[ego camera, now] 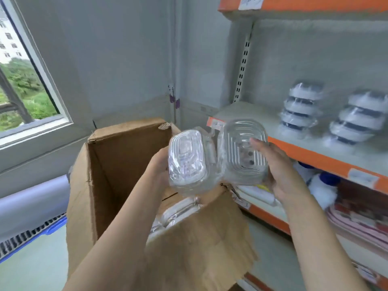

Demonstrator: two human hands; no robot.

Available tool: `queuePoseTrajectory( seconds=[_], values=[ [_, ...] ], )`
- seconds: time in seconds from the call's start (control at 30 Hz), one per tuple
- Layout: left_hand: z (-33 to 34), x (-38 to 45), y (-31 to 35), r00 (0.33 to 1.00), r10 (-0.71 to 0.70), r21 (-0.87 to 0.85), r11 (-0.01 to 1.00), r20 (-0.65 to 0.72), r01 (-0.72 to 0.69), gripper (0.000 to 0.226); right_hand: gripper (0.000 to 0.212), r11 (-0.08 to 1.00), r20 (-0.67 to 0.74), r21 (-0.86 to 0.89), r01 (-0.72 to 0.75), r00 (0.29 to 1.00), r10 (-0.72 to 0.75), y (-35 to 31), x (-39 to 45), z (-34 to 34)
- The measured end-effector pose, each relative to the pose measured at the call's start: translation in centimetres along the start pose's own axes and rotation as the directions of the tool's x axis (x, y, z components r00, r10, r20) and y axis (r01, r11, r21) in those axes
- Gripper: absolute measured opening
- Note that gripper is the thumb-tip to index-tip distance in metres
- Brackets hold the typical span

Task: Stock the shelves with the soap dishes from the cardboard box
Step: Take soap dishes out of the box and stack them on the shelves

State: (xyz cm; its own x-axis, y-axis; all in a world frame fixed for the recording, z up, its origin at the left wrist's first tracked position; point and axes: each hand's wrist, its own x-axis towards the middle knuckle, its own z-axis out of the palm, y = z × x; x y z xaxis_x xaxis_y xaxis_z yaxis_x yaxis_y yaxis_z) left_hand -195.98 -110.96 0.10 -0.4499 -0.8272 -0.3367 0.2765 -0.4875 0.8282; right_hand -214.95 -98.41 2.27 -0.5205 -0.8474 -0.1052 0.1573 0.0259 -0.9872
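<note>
Open cardboard box (117,177) standing on floor, flaps up, wrapped soap dishes in box (178,213) low inside at right. Shelf (315,156) with orange edge carrying two stacks of wrapped dishes (300,108), blurred. Left hand (159,164) gripping clear soap dish (186,158) from behind, fingers mostly hidden. Right hand (279,171) curled round second clear dish (243,152), thumb on its face. Both dishes held upright, side by side, touching, above box, just beside shelf edge. Forearms extended forward.
</note>
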Motion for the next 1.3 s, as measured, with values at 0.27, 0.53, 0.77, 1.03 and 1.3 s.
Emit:
queuePoseTrajectory(
  seconds=[0.27,0.53,0.77,1.03,1.3],
  values=[
    [14.5,-4.7,-12.1,0.907,-0.26,0.226,0.955,0.33,0.191,0.051,0.032,0.985,-0.355,0.15,-0.081,0.926,0.13,3.2,-11.8,-17.6],
    [28.9,-13.3,-27.5,0.691,-0.47,0.425,0.869,0.549,0.253,0.025,0.042,0.972,-0.668,0.234,0.026,0.731,0.141,6.7,-28.0,-34.7],
    [38.4,-20.9,-38.8,0.571,-0.587,0.576,0.785,0.574,0.228,0.03,0.108,0.938,-0.836,0.305,0.164,0.517,0.182,10.6,-38.5,-44.6],
    [50.4,-25.1,-50.7,0.44,-0.713,0.713,0.671,0.546,0.203,0.053,0.058,0.906,-0.92,0.326,0.271,0.313,0.237,12.2,-44.9,-55.6],
    [65.5,-30.4,-60.5,0.206,-0.774,0.766,0.628,0.598,0.138,0.017,0.048,0.929,-0.964,0.246,0.277,-0.027,0.264,10.2,-52.1,-68.1]
  ],
)
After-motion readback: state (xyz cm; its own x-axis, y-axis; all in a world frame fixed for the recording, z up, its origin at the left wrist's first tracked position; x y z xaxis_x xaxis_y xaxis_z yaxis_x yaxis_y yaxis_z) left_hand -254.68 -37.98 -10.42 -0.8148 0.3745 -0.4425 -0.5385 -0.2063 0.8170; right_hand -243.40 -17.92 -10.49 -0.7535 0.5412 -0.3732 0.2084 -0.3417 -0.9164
